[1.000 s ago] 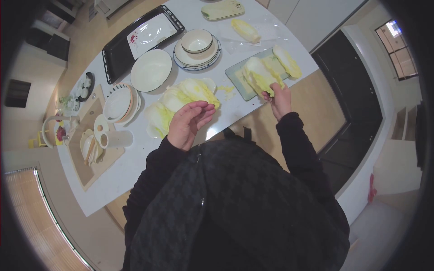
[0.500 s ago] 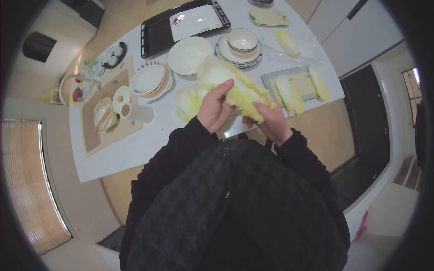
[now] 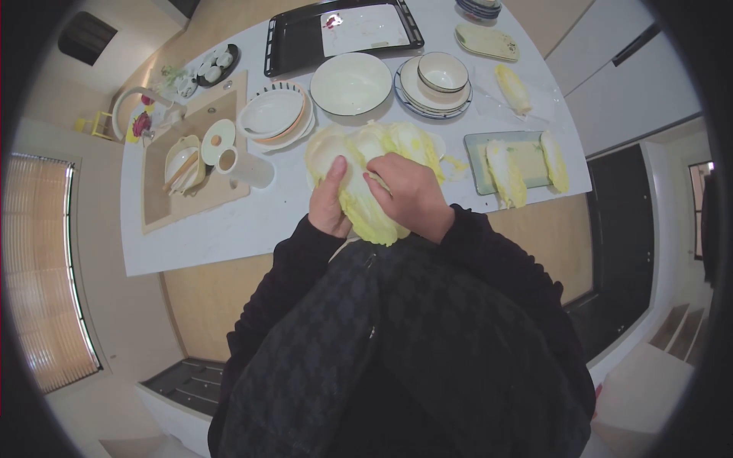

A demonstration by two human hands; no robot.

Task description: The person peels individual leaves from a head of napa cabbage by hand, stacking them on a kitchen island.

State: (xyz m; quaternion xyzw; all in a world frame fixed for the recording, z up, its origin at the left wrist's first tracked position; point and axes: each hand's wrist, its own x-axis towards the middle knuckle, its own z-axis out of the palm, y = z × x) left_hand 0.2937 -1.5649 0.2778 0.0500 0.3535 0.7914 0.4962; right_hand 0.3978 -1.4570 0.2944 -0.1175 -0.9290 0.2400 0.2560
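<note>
A cabbage leaf (image 3: 365, 200), white at the base and yellow at its frilly edge, is held near the counter's front edge. My left hand (image 3: 330, 200) grips its left side, thumb on top. On its right side, my right hand (image 3: 412, 194) has its fingers curled in against the leaf. More pale cabbage leaves (image 3: 412, 145) lie on the counter just behind both hands. To the right, a grey-green tray (image 3: 528, 158) bears two leaves, one (image 3: 505, 174) hanging over the front rim.
Behind the hands stand a large white bowl (image 3: 351, 82) and stacked plates with a small bowl (image 3: 443, 72). A black baking tray (image 3: 294, 53) lies farther back. Left are more dishes (image 3: 273, 114), a white cylinder (image 3: 252, 169) and the sink (image 3: 206, 200). A small cabbage (image 3: 513, 89) lies back right.
The view has shifted. The held leaf has turned and come lower, its frilly end now toward my body. My right hand has moved left and up, closer to my left hand.
</note>
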